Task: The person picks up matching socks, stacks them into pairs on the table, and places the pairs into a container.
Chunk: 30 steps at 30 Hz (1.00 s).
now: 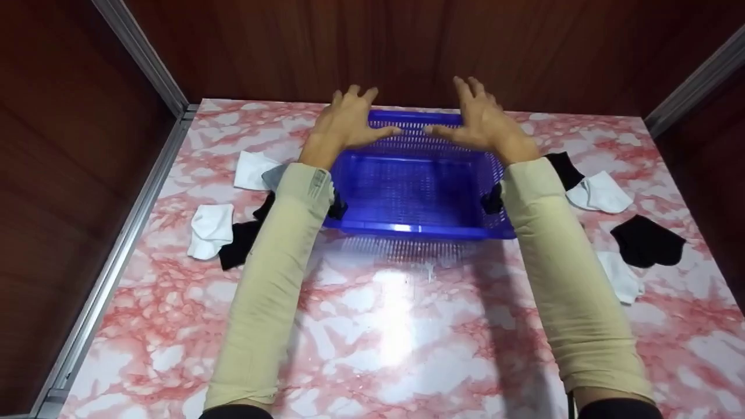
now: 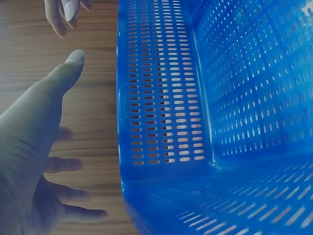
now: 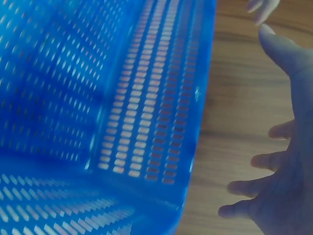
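A blue-purple plastic basket (image 1: 416, 230) with slotted walls stands at the far middle of the table. Over its far left corner in the head view is my left hand (image 1: 348, 121), fingers spread and thumb pointing inward. My right hand (image 1: 488, 125) mirrors it at the far right corner, its fingers also spread. Both wrist views show the basket's slotted wall beside each hand, with a gap between the rim and the fingers. Neither hand holds anything.
On the left lie white socks (image 1: 210, 231), black socks (image 1: 238, 244) and a grey sock (image 1: 272, 176), partly behind my sleeve. Black socks (image 1: 648, 241) and white socks (image 1: 602, 192) lie on the right. Brown wooden panels (image 1: 407, 52) enclose the marbled table (image 1: 372, 361).
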### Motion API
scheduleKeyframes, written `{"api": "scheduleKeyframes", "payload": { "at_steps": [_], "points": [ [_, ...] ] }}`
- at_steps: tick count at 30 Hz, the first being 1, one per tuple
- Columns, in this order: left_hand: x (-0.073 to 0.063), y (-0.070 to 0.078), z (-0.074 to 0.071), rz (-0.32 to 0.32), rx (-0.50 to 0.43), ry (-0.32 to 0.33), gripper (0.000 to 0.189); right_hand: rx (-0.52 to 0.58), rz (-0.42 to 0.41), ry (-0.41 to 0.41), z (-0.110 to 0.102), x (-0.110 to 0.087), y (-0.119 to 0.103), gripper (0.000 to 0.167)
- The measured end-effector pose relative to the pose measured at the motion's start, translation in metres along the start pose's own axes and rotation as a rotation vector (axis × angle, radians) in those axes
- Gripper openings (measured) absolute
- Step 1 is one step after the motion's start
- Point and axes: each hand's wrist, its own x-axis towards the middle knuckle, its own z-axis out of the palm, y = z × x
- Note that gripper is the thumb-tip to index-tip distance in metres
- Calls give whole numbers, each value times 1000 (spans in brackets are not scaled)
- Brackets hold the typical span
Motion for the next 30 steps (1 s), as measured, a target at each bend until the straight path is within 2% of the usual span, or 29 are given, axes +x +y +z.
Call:
{"api": "scheduleKeyframes", "payload": {
  "at_steps": [7,13,18,25,30],
  "points": [
    [-12,-8,-9,49,14,41,104,-20,-66,0,2,-1,-21,118],
    [-25,-13,-17,64,-4,76,101,-26,-141,26,0,-5,-38,113],
    [-37,-23,-23,49,9,79,100,-26,-177,30,0,-9,-54,112],
    [-59,-38,-30,-8,2,81,99,-20,-270,49,4,-15,-83,107],
    [-76,-40,-36,9,5,105,96,-3,-322,46,11,-21,-105,101]
  ]
}}
